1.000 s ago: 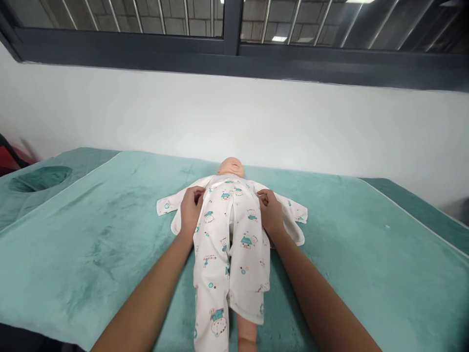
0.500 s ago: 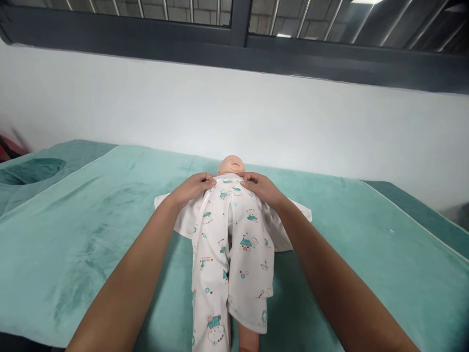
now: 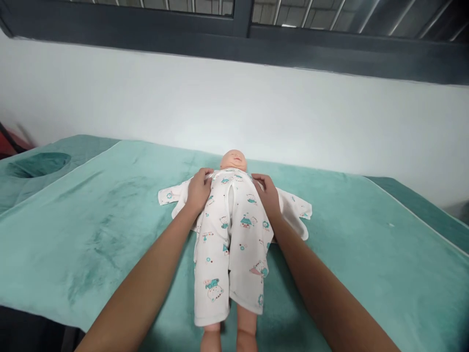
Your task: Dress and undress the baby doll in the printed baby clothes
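A baby doll lies on its back on a teal towel, head toward the wall. White trousers with a teal print cover its legs and belly, and its bare feet stick out near the front edge. A matching white top lies spread open under it. My left hand rests on the doll's left side at the waistband, fingers curled on the cloth. My right hand lies on the other side of the waistband, fingers curled on the fabric as well.
The towel covers a padded table with a darker green face hole at the far left. A white wall and a dark window frame stand behind. Something red shows at the left edge.
My hands slid up to the doll's chest and have come back a little to its sides. The trousers now sit higher on the doll, and both feet show.
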Available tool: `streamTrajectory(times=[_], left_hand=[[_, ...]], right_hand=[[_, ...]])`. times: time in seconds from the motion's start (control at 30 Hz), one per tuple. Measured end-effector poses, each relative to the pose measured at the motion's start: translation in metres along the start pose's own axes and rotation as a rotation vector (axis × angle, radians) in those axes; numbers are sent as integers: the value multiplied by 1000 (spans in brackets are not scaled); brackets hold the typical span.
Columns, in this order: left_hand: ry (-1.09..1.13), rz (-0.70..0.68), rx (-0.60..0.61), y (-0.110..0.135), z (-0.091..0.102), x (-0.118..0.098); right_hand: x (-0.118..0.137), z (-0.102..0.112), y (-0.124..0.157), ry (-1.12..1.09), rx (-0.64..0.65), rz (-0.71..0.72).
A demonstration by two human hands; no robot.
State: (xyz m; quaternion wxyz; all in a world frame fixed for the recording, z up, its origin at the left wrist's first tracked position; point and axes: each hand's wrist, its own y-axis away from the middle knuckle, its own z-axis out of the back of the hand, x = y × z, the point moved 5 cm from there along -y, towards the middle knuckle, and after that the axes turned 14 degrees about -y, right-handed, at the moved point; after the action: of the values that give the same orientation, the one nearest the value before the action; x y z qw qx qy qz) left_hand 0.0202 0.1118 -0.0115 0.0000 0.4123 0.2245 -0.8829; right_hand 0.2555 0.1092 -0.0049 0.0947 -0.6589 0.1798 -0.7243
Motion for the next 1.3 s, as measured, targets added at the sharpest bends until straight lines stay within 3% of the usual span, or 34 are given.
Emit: streamTrajectory(times=[0.1,0.2,0.33,0.43,0.5,0.57,0.7,0.87,1.0,1.13,1.3], left_hand=[[-51,-63,-116,35,22,-10],[-19,-12,-175,96,51,-21],[-19,113,-25,205,76,-28],[-37,86,100,273,82,-30],[-95,17,159,298,82,-33],[-171,-20,182,308,79,-37],[-312,-43,142,305,74,-49],[-377,-36,32,305,67,-63],[-437,-43,-122,301,65,-71],[-474,-86,-165,292,67,-79],[-374,-144,-215,297,89,-90]], right_hand=[[26,21,56,98,-25,165],[55,38,128,231,57,290],[67,41,221,256,422,235],[66,40,254,368,378,232],[64,36,256,431,290,230],[64,29,251,437,247,211],[80,24,249,301,264,156],[112,39,284,115,307,147],[112,44,298,251,340,168],[105,43,295,357,320,200],[122,29,288,346,296,310]])
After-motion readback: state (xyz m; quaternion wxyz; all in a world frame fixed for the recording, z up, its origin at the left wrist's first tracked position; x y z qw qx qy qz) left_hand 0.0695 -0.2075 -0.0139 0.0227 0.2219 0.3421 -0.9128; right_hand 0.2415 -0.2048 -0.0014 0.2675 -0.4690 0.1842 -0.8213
